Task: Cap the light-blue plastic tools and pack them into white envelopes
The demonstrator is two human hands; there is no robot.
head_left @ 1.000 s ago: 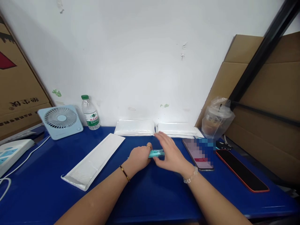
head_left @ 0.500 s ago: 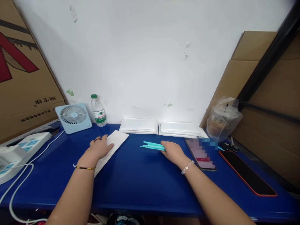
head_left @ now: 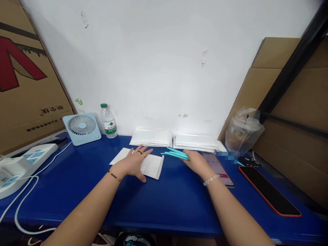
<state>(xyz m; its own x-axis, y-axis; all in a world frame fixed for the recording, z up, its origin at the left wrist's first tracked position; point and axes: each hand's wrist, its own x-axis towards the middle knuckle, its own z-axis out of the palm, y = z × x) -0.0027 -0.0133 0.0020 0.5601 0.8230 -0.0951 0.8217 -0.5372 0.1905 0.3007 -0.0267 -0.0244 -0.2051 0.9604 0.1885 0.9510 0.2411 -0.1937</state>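
Note:
My left hand (head_left: 134,162) lies flat with fingers spread on a long white padded pouch (head_left: 151,165) in the middle of the blue table (head_left: 159,201). My right hand (head_left: 196,161) grips the near ends of a bundle of thin teal sticks (head_left: 175,153), which point left toward the pouch's right end. The stick tips are just above and right of the pouch, apart from it.
Two stacks of white pouches (head_left: 151,137) (head_left: 196,140) lie along the wall. A small fan (head_left: 82,128) and a water bottle (head_left: 108,121) stand at the back left, a power strip (head_left: 17,165) at far left. Two phones (head_left: 217,164) (head_left: 269,191) and a bagged cup (head_left: 242,131) sit on the right.
My left hand has dragged the white pouch from the left to the table's middle, turning it crosswise. My right hand has lifted and swung the teal sticks slightly toward it.

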